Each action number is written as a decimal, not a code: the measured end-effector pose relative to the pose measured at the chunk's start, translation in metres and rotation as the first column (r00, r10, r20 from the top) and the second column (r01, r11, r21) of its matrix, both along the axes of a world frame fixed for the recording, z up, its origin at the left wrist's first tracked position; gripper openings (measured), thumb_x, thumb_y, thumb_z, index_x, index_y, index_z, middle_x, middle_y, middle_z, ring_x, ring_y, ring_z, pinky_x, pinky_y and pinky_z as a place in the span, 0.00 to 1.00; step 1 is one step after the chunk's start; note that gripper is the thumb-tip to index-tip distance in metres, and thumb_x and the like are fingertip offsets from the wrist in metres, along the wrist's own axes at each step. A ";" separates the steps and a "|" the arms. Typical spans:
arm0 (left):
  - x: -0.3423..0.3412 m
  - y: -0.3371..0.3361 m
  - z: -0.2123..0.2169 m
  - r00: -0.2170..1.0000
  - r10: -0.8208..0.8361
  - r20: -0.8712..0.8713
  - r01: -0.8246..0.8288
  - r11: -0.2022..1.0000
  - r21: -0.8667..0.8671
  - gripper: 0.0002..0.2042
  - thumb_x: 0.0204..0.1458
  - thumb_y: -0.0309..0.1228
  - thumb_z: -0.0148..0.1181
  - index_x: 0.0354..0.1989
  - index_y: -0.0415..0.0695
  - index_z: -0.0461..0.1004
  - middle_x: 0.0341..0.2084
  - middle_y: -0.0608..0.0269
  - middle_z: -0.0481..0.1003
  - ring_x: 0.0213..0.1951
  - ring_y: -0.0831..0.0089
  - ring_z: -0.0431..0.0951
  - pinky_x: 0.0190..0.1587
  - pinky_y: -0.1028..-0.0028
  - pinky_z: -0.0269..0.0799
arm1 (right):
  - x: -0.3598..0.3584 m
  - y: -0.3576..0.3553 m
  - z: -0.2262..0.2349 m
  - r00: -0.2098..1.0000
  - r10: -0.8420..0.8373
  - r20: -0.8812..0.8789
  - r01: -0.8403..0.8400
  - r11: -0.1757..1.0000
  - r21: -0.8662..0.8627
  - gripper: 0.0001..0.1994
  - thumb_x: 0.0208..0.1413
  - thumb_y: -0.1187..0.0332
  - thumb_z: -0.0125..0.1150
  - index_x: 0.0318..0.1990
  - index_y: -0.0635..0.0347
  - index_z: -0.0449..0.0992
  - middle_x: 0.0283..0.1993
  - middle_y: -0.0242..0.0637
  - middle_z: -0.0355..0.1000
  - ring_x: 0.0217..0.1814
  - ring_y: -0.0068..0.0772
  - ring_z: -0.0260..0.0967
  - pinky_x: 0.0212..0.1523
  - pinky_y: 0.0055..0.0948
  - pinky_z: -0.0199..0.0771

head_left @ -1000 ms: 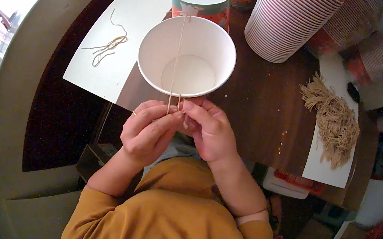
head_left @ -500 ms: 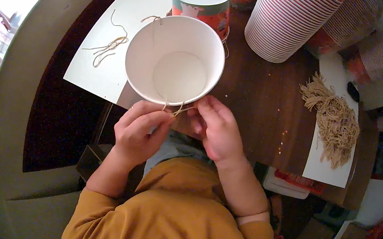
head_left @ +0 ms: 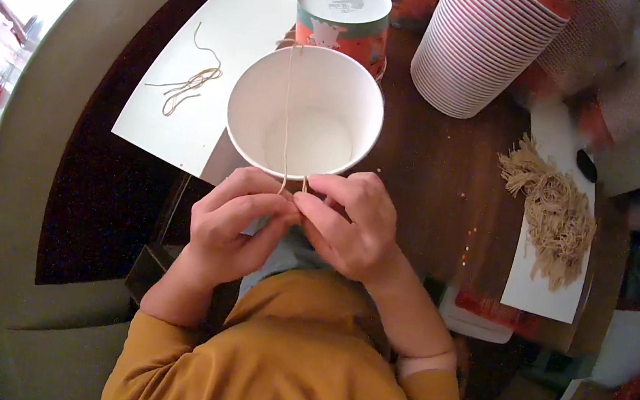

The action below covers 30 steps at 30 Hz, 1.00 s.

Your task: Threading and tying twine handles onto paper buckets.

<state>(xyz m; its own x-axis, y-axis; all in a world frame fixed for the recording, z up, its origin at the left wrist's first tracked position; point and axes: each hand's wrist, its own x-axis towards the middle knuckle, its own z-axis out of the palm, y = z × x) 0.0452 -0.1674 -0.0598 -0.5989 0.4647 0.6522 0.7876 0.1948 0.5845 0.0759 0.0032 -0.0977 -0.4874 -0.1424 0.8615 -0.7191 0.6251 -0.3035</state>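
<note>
Since the earlier frame, both hands have drawn together again at the near rim of the white paper cup (head_left: 305, 112), and the cup now sits more centrally before the person.

Left hand (head_left: 239, 225): fingers curled in a narrow pinch, thumb and forefinger closed on the lower end of a thin tan string (head_left: 287, 105) just below the cup's rim. Right hand (head_left: 353, 225): fingers likewise closed tight, tips touching those of the left hand at the same point on the string. String runs taut across the cup's open mouth from the near rim to the far rim. Cup is open side up, tilted toward the camera, interior bare.

Surroundings: printed cup (head_left: 344, 15) standing upside down just behind the white cup; tall stack of paper cups (head_left: 484, 47) to the right; loose strings (head_left: 189, 83) on a white sheet (head_left: 220, 39) to the left; bundle of tan strings (head_left: 551, 212) on another white sheet (head_left: 540, 292), well apart at right, all on a dark wooden table (head_left: 438, 176).
</note>
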 end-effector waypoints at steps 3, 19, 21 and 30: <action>0.000 -0.004 0.002 0.999 -0.032 -0.039 0.033 0.999 0.033 0.11 0.36 0.14 0.64 0.29 0.38 0.74 0.27 0.58 0.74 0.29 0.65 0.75 0.33 0.72 0.72 | 0.000 -0.005 0.001 0.999 0.004 -0.043 -0.004 1.000 -0.005 0.10 0.43 0.71 0.59 0.35 0.60 0.76 0.38 0.37 0.69 0.32 0.35 0.66 0.32 0.34 0.65; 0.004 -0.016 0.005 0.824 -0.318 0.470 0.136 0.915 0.380 0.10 0.44 0.13 0.59 0.37 0.36 0.77 0.30 0.57 0.76 0.33 0.71 0.76 0.37 0.77 0.71 | 0.001 -0.016 -0.006 0.994 -0.084 -0.069 0.085 0.996 0.010 0.11 0.43 0.68 0.64 0.37 0.53 0.76 0.39 0.29 0.71 0.34 0.30 0.66 0.36 0.35 0.60; 0.005 -0.013 0.004 0.783 -0.345 0.517 0.073 0.877 0.475 0.11 0.45 0.12 0.58 0.38 0.36 0.76 0.30 0.57 0.76 0.32 0.71 0.75 0.36 0.77 0.70 | 0.003 -0.023 -0.002 0.996 -0.065 -0.065 0.063 0.998 -0.024 0.12 0.40 0.70 0.66 0.36 0.54 0.76 0.37 0.30 0.72 0.32 0.31 0.65 0.33 0.34 0.59; 0.007 -0.016 0.009 0.752 -0.539 0.380 0.249 0.766 0.593 0.09 0.43 0.10 0.59 0.31 0.37 0.75 0.24 0.61 0.74 0.29 0.73 0.71 0.31 0.76 0.65 | 0.006 -0.008 -0.009 0.983 -0.165 -0.075 0.170 0.984 0.060 0.10 0.42 0.73 0.65 0.35 0.55 0.75 0.38 0.33 0.73 0.30 0.29 0.65 0.34 0.32 0.59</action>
<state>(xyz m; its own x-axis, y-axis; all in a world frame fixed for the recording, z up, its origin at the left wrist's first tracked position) 0.0520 -0.1837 -0.0504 -0.7329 0.4491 0.5110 0.2839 -0.4807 0.8297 0.0814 -0.0048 -0.1068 -0.4481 -0.1215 0.8857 -0.6205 0.7555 -0.2103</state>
